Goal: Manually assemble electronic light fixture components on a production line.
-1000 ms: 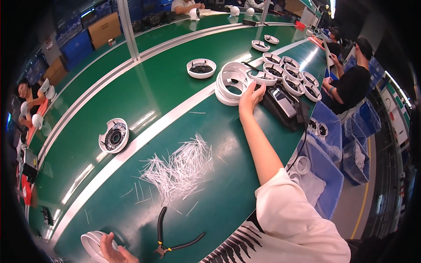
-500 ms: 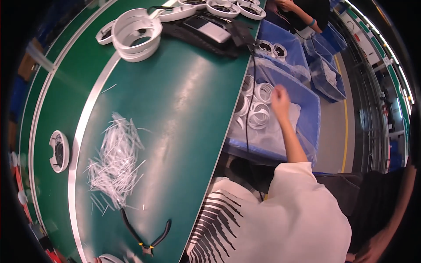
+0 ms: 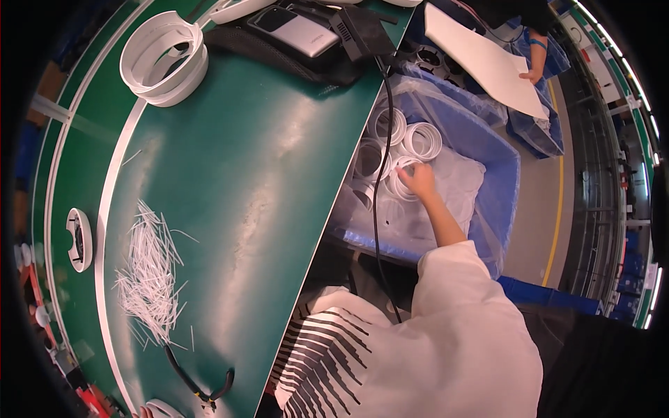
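The right hand is now down in the blue bin at a white ring — half a second ago it hung by the bin's far right ring, and before that it was at the ring stack on the bench. Its fingers curl in at the rim; whether they grip, I cannot tell. The bin, lined with clear plastic, holds several more white rings beside a pale sheet. A co-worker's hand now holds a white board over the next bin — newly in view. Only fingertips of the left hand show; its state cannot be told.
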The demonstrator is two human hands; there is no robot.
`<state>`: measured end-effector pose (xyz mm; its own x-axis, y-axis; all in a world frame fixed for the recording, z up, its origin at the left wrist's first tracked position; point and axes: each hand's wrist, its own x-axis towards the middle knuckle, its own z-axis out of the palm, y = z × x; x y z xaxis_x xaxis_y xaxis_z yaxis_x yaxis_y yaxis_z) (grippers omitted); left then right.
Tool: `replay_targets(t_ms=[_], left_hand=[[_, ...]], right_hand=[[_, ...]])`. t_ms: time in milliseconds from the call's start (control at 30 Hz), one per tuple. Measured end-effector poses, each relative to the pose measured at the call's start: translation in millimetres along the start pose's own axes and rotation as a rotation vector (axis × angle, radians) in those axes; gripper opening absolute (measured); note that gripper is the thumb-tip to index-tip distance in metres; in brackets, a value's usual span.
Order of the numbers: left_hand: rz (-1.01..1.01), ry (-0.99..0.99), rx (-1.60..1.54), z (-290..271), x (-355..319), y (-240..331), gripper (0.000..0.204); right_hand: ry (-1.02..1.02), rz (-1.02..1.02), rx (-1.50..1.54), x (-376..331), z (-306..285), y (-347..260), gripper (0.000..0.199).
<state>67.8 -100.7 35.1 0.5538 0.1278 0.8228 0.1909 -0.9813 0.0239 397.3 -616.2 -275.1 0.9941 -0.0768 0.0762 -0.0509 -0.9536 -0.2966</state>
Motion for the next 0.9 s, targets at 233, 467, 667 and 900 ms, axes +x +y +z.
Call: replay_targets(t_ms=[233, 467, 667, 900], left_hand=[[0.028, 0.012, -0.005, 9, 8, 12, 0.039], [-0.039, -0.033, -0.045, 7, 5, 14, 0.039], [-0.04, -0.043, -0.057, 12, -8, 0, 0.04], [-0.086, -0.016, -0.084, 7, -17, -16, 0.04]], right_hand=[[-0.227, -0.044, 0.009, -13, 17, -3, 0.053], [-0.427, 0.318, -0.03, -23, 37, -32, 0.049], [-0.391, 0.256, -0.068, -30, 42, -6, 0.043], [-0.394, 0.316, 0.352, -4, -66, 8, 0.051]])
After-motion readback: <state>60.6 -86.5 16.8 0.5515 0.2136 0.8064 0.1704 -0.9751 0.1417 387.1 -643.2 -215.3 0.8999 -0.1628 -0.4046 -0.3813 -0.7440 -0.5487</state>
